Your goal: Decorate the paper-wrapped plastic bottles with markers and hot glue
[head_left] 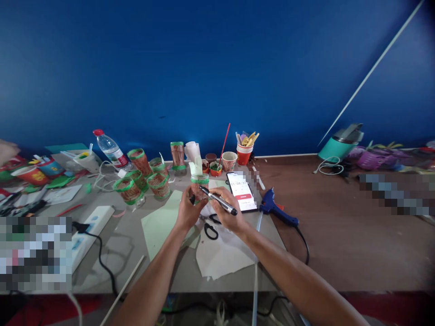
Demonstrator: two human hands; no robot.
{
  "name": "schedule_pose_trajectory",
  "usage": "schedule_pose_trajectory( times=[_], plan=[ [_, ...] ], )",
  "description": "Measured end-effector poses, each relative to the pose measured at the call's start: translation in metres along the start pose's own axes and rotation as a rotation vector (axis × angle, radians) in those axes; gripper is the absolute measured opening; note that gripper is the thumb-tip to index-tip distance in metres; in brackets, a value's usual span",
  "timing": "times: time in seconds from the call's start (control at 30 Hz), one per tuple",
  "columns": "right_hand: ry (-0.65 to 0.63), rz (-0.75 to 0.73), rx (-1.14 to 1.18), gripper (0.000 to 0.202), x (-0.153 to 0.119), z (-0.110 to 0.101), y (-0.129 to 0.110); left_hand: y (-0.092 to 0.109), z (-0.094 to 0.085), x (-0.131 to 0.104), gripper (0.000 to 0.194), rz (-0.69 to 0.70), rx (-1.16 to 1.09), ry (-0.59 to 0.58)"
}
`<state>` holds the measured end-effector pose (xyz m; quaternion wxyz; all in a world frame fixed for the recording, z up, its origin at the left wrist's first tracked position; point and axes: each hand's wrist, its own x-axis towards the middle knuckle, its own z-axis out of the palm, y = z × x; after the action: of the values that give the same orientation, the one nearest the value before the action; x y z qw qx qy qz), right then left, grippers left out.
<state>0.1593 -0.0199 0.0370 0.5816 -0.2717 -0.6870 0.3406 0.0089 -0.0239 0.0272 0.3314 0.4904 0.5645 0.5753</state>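
In the head view, my right hand (228, 209) is closed around a marker (220, 202), whose tip points up-left at a small brown jar with a green rim (200, 183). My left hand (189, 210) grips that jar low on its left side, and a black cap shows between its fingers. Pale green strips stand up from the jar. Below the hands, black-handled scissors (211, 231) lie on white paper (224, 257). A pale green sheet (158, 222) lies left of them.
Several green-rimmed brown jars (158, 185) and a water bottle (109, 148) stand at the left. A lit phone (242, 192) and a blue glue gun (277, 209) lie right of my hands. A white power strip (90, 235) lies front left; a cup of sticks (244, 155) stands behind.
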Motion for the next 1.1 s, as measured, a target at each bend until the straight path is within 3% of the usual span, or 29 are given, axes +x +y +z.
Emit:
schedule_pose_trajectory(
  times=[0.13, 0.33, 0.57, 0.8, 1.1],
  plan=[
    [0.028, -0.022, -0.027, 0.018, 0.0, -0.0006, -0.0008, 0.0001, -0.0006, 0.0005, 0.054, -0.016, -0.004, 0.021],
    [-0.074, -0.089, -0.064, 0.017, -0.0001, 0.0002, 0.0006, 0.0004, -0.0017, 0.0007, 0.052, 0.012, 0.076, 0.002],
    [0.029, -0.056, -0.126, 0.017, 0.0013, -0.0016, 0.002, 0.0022, -0.0008, 0.0006, 0.053, -0.018, 0.083, 0.03],
    [-0.054, -0.105, -0.105, 0.018, 0.0006, -0.001, 0.0025, -0.0005, -0.0011, 0.0012, 0.05, 0.014, 0.08, -0.019],
    [0.036, -0.053, -0.133, 0.017, 0.0014, -0.0008, 0.0055, -0.0061, -0.003, 0.0038, 0.05, -0.02, 0.108, -0.004]
  ],
)
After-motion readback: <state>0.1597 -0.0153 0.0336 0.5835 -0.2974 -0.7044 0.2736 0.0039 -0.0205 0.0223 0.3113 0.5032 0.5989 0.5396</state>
